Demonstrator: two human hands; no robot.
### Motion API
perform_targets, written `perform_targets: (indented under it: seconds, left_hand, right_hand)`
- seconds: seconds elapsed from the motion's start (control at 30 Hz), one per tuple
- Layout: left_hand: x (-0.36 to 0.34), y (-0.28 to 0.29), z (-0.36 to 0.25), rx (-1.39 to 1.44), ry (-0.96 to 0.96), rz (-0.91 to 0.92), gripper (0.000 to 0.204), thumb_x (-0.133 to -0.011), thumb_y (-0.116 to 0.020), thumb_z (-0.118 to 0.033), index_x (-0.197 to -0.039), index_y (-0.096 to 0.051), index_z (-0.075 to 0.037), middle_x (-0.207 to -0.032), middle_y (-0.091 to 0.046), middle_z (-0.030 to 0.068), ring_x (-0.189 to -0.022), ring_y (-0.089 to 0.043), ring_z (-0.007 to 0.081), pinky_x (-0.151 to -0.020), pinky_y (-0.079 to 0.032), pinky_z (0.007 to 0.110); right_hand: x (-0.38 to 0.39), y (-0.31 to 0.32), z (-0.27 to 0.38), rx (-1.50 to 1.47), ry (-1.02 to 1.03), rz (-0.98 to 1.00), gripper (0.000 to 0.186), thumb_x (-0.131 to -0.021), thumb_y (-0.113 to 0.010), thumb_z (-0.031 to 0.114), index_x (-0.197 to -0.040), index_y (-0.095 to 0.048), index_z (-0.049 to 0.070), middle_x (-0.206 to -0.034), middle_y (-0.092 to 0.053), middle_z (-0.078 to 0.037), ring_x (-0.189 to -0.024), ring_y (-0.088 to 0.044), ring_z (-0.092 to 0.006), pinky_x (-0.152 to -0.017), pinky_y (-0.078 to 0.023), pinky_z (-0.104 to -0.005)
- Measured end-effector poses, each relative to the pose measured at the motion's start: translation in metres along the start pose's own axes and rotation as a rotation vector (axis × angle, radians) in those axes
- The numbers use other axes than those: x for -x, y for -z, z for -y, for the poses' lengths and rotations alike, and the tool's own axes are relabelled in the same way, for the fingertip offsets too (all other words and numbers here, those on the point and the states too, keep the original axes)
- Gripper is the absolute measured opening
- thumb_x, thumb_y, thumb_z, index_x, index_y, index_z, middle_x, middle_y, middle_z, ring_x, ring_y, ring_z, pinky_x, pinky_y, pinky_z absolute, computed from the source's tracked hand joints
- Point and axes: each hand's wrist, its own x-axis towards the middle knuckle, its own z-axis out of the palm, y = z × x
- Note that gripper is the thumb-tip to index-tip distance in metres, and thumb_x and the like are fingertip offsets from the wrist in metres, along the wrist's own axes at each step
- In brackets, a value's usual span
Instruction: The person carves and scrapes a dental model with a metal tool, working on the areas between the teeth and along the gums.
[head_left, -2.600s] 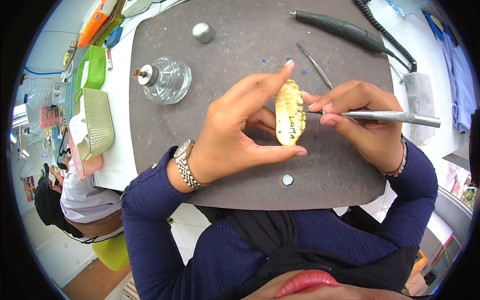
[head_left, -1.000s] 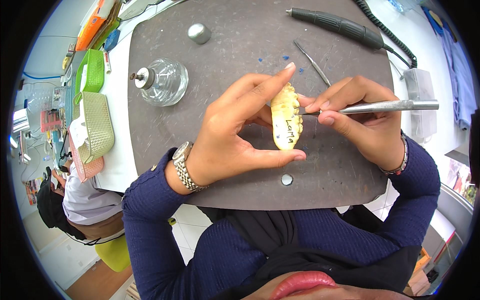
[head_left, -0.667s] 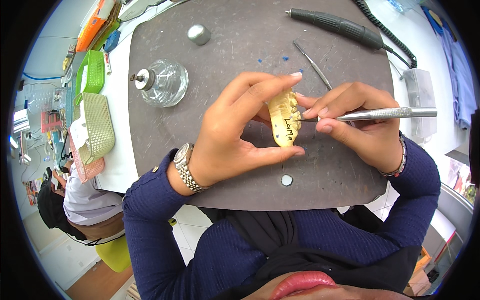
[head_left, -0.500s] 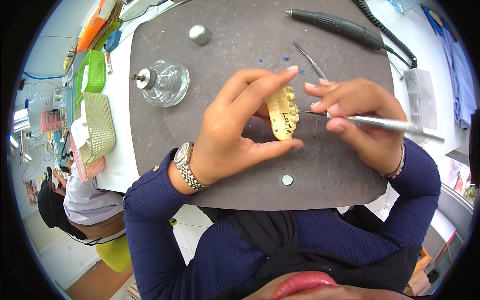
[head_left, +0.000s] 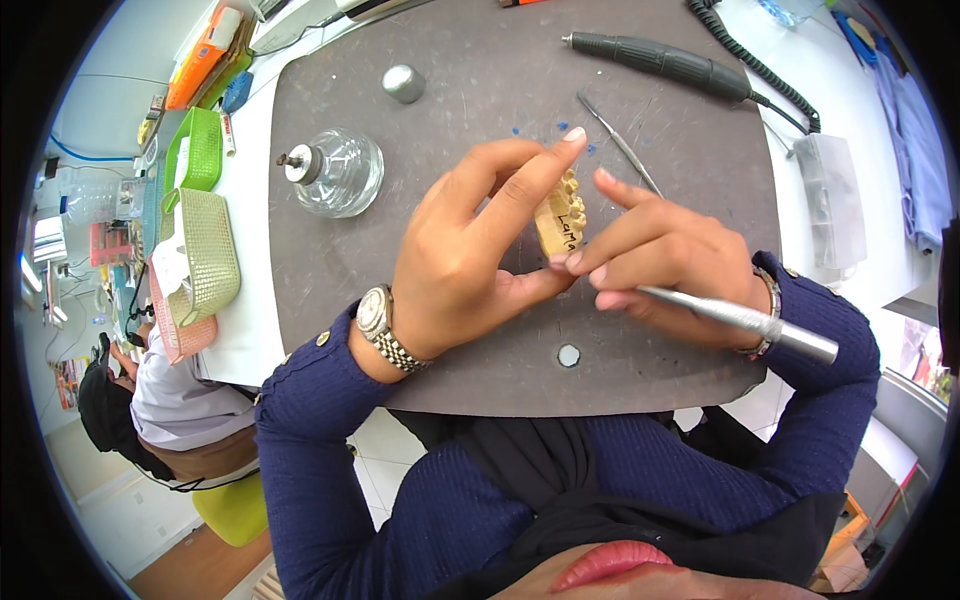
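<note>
My left hand [head_left: 470,240] grips a yellow plaster dental model [head_left: 562,222] between thumb and fingers, its row of teeth turned to the right. Dark handwriting marks the model's side. In my right hand [head_left: 680,260] is a slim metal carving tool [head_left: 740,318], pinched like a pen with its thick handle pointing to the lower right. The right fingertips touch or nearly touch the model's lower end beside my left thumb. The tool's working tip is hidden behind the fingers.
A glass spirit burner [head_left: 338,172] and its metal cap [head_left: 403,84] stand at the left of the dark mat [head_left: 480,380]. Beyond my hands lie a second carving tool [head_left: 622,147] and a black handpiece [head_left: 660,66]. Baskets [head_left: 208,255] line the left edge; a person [head_left: 180,390] sits beyond.
My right hand has moved left and down, closer to the model's lower end. The tool handle now tilts more steeply. My left hand keeps its grip on the model.
</note>
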Motion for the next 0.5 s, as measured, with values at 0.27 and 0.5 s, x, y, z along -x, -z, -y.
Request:
perform_targets:
  seconds: [0.27, 0.5]
  left_hand:
    - [-0.0001, 0.0017, -0.0021, 0.107, 0.046, 0.005, 0.078, -0.060, -0.085, -0.008, -0.132, -0.055, -0.009, -0.111, -0.055, 0.0119, -0.088, -0.062, 0.0230, -0.074, -0.055, 0.032]
    - [0.0005, 0.0020, -0.0020, 0.061, 0.073, -0.021, 0.077, -0.061, -0.084, -0.007, -0.132, -0.055, -0.009, -0.111, -0.054, 0.0121, -0.088, -0.063, 0.0225, -0.073, -0.054, 0.032]
  right_hand:
    - [-0.0023, 0.0035, -0.0019, 0.247, 0.000, -0.091, 0.013, -0.081, -0.071, 0.006, -0.088, -0.060, 0.005, -0.090, -0.067, -0.007, -0.088, -0.067, -0.0223, -0.104, -0.044, -0.0477]
    - [-0.0013, 0.0082, 0.0029, 0.144, -0.018, -0.051, 0.016, -0.085, -0.068, 0.002, -0.096, -0.057, 0.007, -0.097, -0.069, -0.010, -0.100, -0.068, -0.0227, -0.109, -0.036, -0.0487]
